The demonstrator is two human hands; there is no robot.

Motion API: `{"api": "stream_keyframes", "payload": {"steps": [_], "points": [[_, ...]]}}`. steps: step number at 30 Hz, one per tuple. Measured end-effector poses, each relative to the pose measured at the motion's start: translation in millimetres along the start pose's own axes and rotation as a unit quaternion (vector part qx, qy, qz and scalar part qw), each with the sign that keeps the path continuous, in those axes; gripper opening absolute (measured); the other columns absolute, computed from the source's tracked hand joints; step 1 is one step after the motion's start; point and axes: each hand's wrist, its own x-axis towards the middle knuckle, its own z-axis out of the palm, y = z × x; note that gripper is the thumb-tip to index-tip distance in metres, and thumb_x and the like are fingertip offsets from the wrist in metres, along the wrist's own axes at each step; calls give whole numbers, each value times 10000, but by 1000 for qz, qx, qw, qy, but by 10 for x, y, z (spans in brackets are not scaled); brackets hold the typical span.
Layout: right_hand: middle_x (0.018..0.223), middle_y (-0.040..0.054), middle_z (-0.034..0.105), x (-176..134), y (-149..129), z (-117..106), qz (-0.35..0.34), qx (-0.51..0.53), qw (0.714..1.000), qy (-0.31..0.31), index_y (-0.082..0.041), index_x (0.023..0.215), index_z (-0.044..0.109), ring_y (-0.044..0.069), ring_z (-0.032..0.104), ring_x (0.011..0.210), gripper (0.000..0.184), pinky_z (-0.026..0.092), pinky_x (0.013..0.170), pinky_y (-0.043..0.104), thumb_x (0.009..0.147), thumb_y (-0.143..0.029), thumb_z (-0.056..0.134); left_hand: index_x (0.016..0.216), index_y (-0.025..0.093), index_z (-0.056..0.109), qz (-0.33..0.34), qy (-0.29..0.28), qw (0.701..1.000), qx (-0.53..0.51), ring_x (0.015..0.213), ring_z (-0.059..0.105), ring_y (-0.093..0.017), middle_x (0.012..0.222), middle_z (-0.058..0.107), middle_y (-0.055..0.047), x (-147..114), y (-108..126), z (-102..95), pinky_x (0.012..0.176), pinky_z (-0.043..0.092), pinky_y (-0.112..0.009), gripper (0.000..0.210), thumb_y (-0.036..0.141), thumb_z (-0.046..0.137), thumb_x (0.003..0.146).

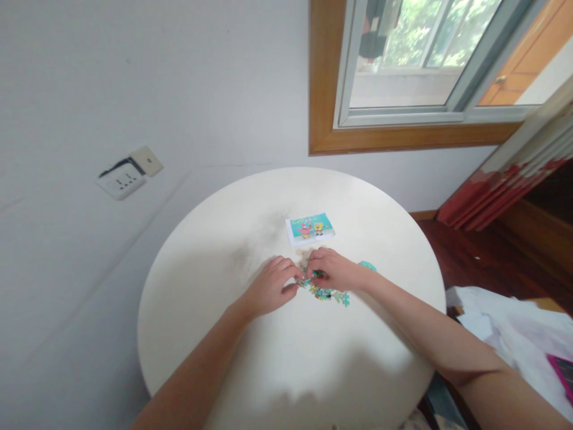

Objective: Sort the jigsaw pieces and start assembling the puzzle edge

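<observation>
Taking the middle of the table (pixel 197 298) as the clock's centre, with 12 at the wall, a pink-edged thing (pixel 560 370) lies at 4 o'clock, cut off by the view. Crumpled white papers (pixel 505 328) sit just off the rim between 3 and 4. The table is round and pale, with soft shadows towards 6 o'clock.

The pieces (pixel 326 294), small jigsaw shapes in teal, yellow and other colours, lie in a loose heap just to the 3 o'clock side of centre. The left hand (pixel 273 282) comes in at the heap's 9 o'clock side, thumb and fingers partly closed, tips beside a small piece; whether they pinch it I cannot tell. The right hand (pixel 330 269) is over the heap's far part, fingers bent down among the pieces; its hold cannot be made out. A teal piece shows beyond the right wrist, at the heap's 2 o'clock.

Just past the hands, at 12, the picture (pixel 311 229) of cartoon figures lies flat.

Farther off, a socket (pixel 123 179) is on the wall (pixel 201 77) at 10, a red-and-cream curtain (pixel 496 185) hangs at 2, and a wood-framed window (pixel 326 71) is at 1.
</observation>
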Motion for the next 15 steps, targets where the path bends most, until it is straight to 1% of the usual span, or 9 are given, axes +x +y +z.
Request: {"api": "stream_keyframes", "payload": {"steps": [2,5,9,12,15], "points": [[835,41,639,2,24,-30,-13,13,1000,-5,-195,858,724,179,583,836,87,422,821,308,785,-165,685,915,224,616,0,2,1000,0,955,536,-225,924,628,-35,7,-2,-4,866,412,-363,117,157,571,830],[788,30,652,-3,44,-84,-28,43,999,-13,-185,823,730,161,591,812,80,434,820,284,787,-130,685,877,216,617,-3,0,1000,3,936,537,-218,903,623,-34,15,-2,-5,850,410,-353,74,171,575,836],[789,31,671,-23,66,-142,-17,58,998,-22,-181,802,741,159,604,825,93,451,810,271,781,-107,689,827,207,625,0,-2,1000,16,902,536,-208,876,612,-34,16,15,-20,834,406,-347,54,204,577,852],[838,45,684,-24,84,-177,3,29,999,-16,-186,814,753,167,610,843,88,450,827,290,789,-124,695,783,197,625,-3,-2,1000,24,892,537,-202,865,611,-35,15,22,-40,832,404,-344,109,223,570,873],[896,68,685,-31,61,-260,35,-22,999,-15,-195,871,767,195,611,892,110,451,854,323,799,-147,699,769,194,628,-16,0,999,35,911,538,-212,874,610,-40,15,17,-48,844,407,-352,163,290,583,893]]}}
